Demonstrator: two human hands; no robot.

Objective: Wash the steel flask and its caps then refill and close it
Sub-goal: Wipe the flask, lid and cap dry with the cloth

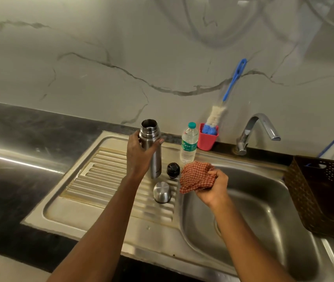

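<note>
The steel flask (152, 143) stands upright on the ribbed drainboard (101, 180) with its mouth open. My left hand (138, 157) is wrapped around its body. Just right of the flask's base sits the black inner cap (173, 170). The steel outer cap (161, 192) rests upside down on the ribs nearer to me. My right hand (215, 186) grips a bunched red checked cloth (196, 177) over the left rim of the sink basin (253, 210), close to the black cap.
A plastic water bottle (188, 143) with a green cap stands behind the caps. A red holder (207, 137) with a blue-handled bottle brush (231, 82) leans on the wall. The tap (257, 129) is at the back right, a brown basket (322, 194) on the sink's right edge.
</note>
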